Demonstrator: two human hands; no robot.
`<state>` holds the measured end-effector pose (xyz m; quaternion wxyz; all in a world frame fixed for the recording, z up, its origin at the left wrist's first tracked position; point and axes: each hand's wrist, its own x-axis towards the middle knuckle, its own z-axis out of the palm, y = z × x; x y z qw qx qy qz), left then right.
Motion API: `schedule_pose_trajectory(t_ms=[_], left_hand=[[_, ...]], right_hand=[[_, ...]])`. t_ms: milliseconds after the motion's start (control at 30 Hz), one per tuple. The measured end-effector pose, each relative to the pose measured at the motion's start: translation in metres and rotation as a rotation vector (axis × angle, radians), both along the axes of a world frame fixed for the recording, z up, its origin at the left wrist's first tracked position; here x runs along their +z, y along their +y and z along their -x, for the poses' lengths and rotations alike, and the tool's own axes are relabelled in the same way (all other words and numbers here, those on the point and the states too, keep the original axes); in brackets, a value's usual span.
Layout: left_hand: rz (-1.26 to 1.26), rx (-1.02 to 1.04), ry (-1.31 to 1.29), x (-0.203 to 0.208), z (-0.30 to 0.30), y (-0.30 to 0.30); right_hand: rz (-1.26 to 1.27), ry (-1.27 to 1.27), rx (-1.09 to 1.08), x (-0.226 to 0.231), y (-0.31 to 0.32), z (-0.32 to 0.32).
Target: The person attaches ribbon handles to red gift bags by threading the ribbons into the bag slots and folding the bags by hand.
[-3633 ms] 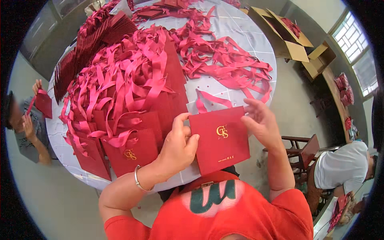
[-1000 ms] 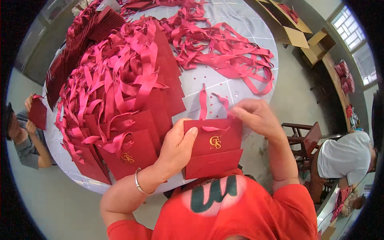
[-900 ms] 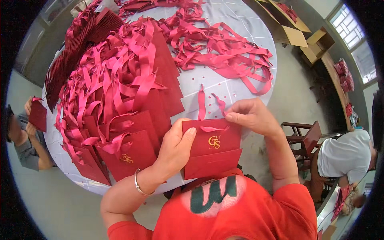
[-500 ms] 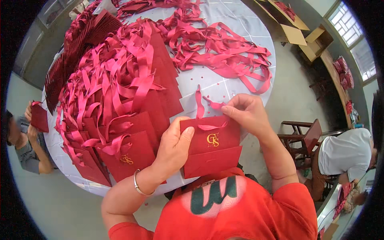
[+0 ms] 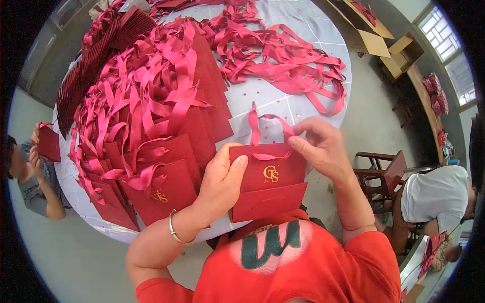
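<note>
A dark red paper gift bag (image 5: pixel 273 194) with gold lettering lies flat at the table's near edge. My left hand (image 5: pixel 225 177) grips its left side, thumb on the front face. A pink ribbon (image 5: pixel 254 126) rises in a loop from the bag's top, and a short ribbon piece crosses the front. At the top right corner my right hand (image 5: pixel 316 146) pinches the ribbon between thumb and fingers. Left of my left hand stand many similar red bags (image 5: pixel 161 189) with pink ribbon handles, packed in overlapping rows.
Loose pink ribbons (image 5: pixel 288 60) spread over the far side of the white-covered round table (image 5: pixel 283 103), with small red dots scattered nearby. A person (image 5: pixel 40 177) at the left holds another red bag. At the right are a wooden stool (image 5: pixel 381 171), a person in white (image 5: pixel 437 197) and open cardboard boxes (image 5: pixel 401 55).
My right hand has drawn the ribbon end up and right, so the ribbon now arches above the bag. My left hand keeps its hold. The person at the left has brought both hands to their bag.
</note>
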<state>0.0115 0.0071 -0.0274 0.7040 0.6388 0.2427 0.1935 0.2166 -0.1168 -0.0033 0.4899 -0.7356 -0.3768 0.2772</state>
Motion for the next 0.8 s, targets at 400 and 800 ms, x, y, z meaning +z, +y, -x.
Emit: schedule_pose_trajectory(t_ms=[400, 800], left_hand=[[-0.017, -0.017, 0.049, 0.000, 0.001, -0.001], [-0.083, 0.042, 0.011, 0.005, 0.000, -0.004]], right_hand=[[-0.404, -0.939, 0.258, 0.007, -0.002, 0.012], [-0.186, -0.369, 0.003, 0.002, -0.008, -0.003]])
